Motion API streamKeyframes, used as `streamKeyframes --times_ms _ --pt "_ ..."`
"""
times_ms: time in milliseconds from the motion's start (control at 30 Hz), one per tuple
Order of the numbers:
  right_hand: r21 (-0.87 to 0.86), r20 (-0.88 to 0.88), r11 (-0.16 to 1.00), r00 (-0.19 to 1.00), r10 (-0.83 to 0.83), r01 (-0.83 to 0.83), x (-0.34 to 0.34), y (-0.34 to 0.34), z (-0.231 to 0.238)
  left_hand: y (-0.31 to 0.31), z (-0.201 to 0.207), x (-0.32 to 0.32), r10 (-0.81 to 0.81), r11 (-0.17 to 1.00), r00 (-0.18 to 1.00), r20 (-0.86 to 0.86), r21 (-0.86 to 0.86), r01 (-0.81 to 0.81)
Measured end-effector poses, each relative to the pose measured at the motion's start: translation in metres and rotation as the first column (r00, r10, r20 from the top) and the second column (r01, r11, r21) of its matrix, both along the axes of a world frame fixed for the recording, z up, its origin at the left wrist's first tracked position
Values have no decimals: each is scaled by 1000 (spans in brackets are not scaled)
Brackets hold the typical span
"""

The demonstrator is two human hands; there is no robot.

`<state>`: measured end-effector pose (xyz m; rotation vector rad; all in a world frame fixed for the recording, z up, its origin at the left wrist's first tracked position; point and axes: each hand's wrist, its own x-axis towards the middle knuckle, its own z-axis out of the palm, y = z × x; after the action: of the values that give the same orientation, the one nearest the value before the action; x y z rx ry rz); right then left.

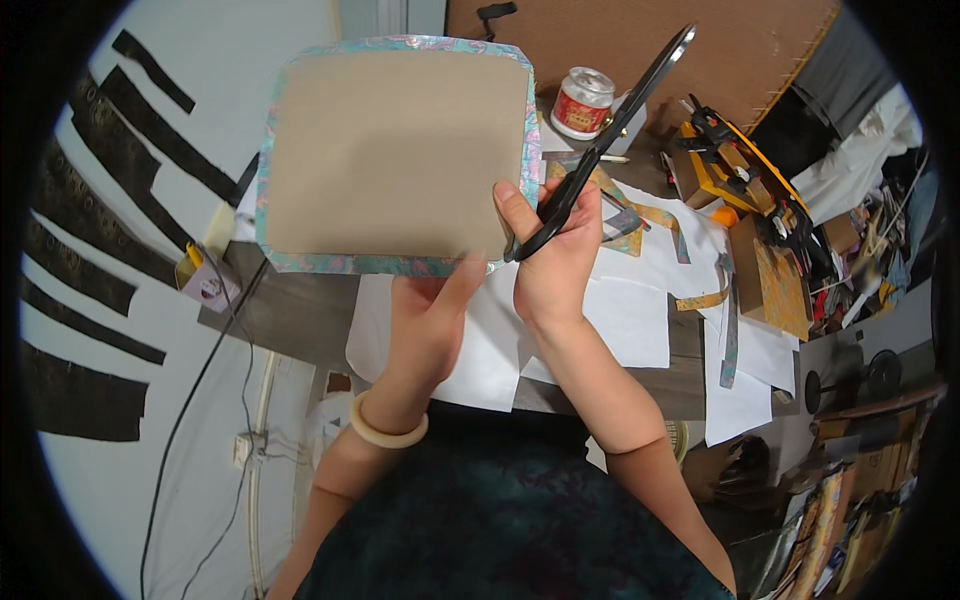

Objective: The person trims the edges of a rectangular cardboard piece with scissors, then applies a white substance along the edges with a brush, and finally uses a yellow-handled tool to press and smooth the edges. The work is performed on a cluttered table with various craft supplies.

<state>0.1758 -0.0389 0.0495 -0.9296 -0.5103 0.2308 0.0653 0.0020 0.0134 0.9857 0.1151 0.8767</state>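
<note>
A beige board [395, 150] with cut corners is held up over the table. Its edges are wrapped in a folded border of shiny pink and turquoise patterned material [350, 263]. My left hand [425, 325] grips the board's lower edge, thumb on the near face and the other fingers partly hidden behind it. At the lower right corner, the thumb of my right hand [555, 260] presses on the board. Black-handled scissors [572, 190] are also in my right hand, their blades pointing up and to the right, away from the board.
White paper sheets [625, 320] and patterned offcut strips [728, 345] lie on the dark table [320, 310]. Behind stands a jar with a red label [583, 103]. A yellow tool holder [715, 170] is at right, a small pen box [205, 280] at left. Dark strips [85, 395] hang on the white wall.
</note>
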Motion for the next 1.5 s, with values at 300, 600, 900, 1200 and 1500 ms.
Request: streamKeyframes --times_ms 300,600,900,1200,1500 --pt "-490 140 865 969 202 -110 20 -144 -38 40 32 -20 25 982 999 30 -190 -19" --pt "-361 -77 756 826 559 -546 -17 -198 -71 36 57 -16 -1 988 1000 0 -154 1" --pt "-389 -51 758 834 550 -524 -21 -195 -71 35 50 -14 -9 990 1000 -18 -144 6" --pt "-415 -28 762 844 535 -497 -24 -188 -68 33 46 -14 2 989 1000 -15 -146 -4" --pt "-450 5 760 850 527 -469 -23 -188 -68 32 46 -14 -5 993 999 -34 -115 1"
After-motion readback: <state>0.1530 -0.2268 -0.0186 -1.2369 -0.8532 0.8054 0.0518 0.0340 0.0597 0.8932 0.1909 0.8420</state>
